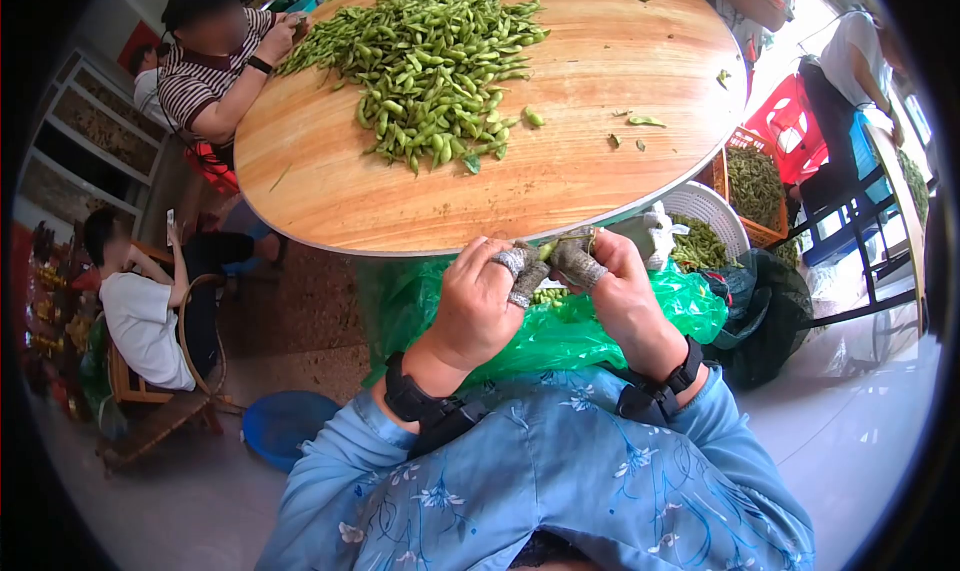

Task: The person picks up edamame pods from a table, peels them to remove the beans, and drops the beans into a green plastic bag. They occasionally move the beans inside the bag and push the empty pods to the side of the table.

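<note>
My left hand (478, 296) and my right hand (628, 289) meet just off the near edge of the round wooden table (590, 161). Worn grey covers wrap some of the fingertips on both. Pinched between the two sets of fingers is a green soybean pod (546, 251), mostly hidden by them. Below my hands, a green plastic bag (560, 331) spreads over my lap, and some shelled beans (548, 296) show there. A large heap of soybean pods (430, 71) covers the far left part of the tabletop.
Loose pods (646, 121) and leaf bits lie right of the heap. A white basket (735, 221) and an orange crate (768, 233), both with pods, stand at right. At left are a blue basin (285, 426) and a seated person (150, 311); another person (215, 71) sits across the table.
</note>
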Demonstrator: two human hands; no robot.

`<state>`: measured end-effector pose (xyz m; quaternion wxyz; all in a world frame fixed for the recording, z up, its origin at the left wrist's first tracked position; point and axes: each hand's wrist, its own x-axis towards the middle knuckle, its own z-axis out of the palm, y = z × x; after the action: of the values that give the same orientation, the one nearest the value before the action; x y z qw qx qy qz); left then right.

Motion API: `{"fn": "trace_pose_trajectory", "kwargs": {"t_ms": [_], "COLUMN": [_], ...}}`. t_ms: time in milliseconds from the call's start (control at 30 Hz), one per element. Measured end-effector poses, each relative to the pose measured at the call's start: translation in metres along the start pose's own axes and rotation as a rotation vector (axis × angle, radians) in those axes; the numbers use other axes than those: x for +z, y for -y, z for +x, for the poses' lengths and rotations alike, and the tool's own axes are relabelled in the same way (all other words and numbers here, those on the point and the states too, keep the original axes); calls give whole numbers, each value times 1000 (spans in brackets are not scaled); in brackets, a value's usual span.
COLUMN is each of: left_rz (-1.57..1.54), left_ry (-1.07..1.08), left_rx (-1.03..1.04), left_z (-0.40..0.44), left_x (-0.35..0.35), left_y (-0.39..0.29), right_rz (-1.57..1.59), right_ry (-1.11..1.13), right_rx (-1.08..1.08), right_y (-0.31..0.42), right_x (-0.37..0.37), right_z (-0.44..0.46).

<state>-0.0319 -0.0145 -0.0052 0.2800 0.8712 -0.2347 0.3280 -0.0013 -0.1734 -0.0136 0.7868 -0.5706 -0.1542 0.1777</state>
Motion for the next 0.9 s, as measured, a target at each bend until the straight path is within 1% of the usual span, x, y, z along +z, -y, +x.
{"fn": "trace_pose_trajectory", "kwargs": {"t_ms": [100,167,233,300,367,400,467,500,567,600,667,700,767,800,833,867,900], "left_rz": [-5,79,38,-3,-302,-302,-522,-521,-913,-913,-1414,-1414,-1312,-1264,-1263,-1069,-874], "left_ry": [-7,117,147,175,191,192,156,155,222,223,73,73,202,255,254,184,115], "left_rx": [5,-62,-76,-87,-305,-304,-378,-378,-796,-796,-1081,-1080,-1007,-960,-958,-792,-626], "left_z": [-1,-2,-4,-4,-6,-6,-6,-7,-9,-9,-6,-7,-8,-9,-7,-3,0], "left_x": [1,0,-1,-1,0,0,1,1,-1,0,3,3,1,-3,-1,4,5], "left_y": [2,3,4,3,0,0,1,1,0,-1,-3,-2,5,5,1,-6,-11], "right_rz": [27,50,14,37,61,67,73,79,86,94,102,107,112,45,-21,-21,-12], "right_ry": [-5,2,13,41,68,91,113,114,116,131,146,161,178,166,156,160,138], "right_rx": [1,-15,-77,-96,-112,-130,-149,-158,-167,-160,-155,-139,-127,-96,-65,-68,-21], "right_y": [5,5,-1,-3,-9,-12,-14,-15,-15,-15,-14,-14,-14,-15,-14,-10,2], "right_x": [4,5,2,-1,-4,-6,-7,-6,-6,-6,-6,-6,-10,-14,-14,-11,-5], "right_z": [-1,-2,0,1,2,3,3,4,5,6,7,7,7,7,7,5,1]}}
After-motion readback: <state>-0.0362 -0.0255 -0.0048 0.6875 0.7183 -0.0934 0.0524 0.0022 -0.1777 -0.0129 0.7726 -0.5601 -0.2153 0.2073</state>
